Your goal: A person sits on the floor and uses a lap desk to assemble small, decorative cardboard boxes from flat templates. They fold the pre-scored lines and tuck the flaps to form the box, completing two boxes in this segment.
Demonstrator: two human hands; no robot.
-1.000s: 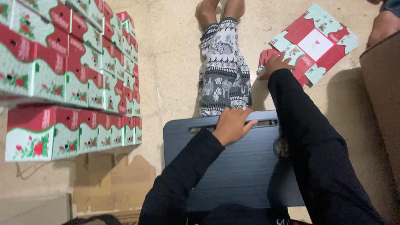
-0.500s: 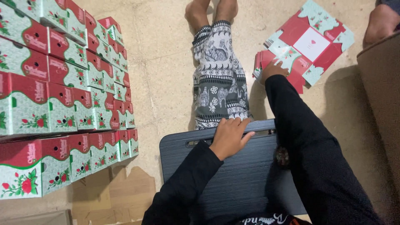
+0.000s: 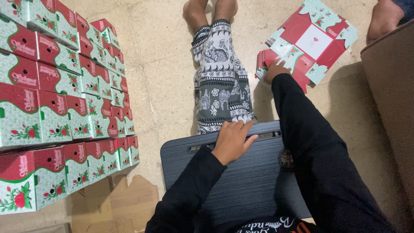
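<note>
I sit on the floor with my legs in patterned black-and-white trousers (image 3: 220, 86) stretched out ahead. A dark grey lap board (image 3: 254, 181) lies across my lap. My left hand (image 3: 233, 140) rests flat on the board's far edge, fingers spread, holding nothing. My right hand (image 3: 276, 69) reaches out to the right and touches the near edge of a stack of flat, unfolded red-and-green cartons (image 3: 308, 43) on the floor; its fingers are partly hidden, so a grip is unclear.
Stacked rows of folded red-and-green boxes (image 3: 64, 95) fill the left side. Flat brown cardboard (image 3: 120, 203) lies beneath them. A brown upholstered edge (image 3: 390, 95) stands at the right, with another person's foot (image 3: 384, 17) at the top right.
The view has shifted slightly, bringing the box stacks further into frame. My right hand stays at the flat cartons and my left hand stays on the board.
</note>
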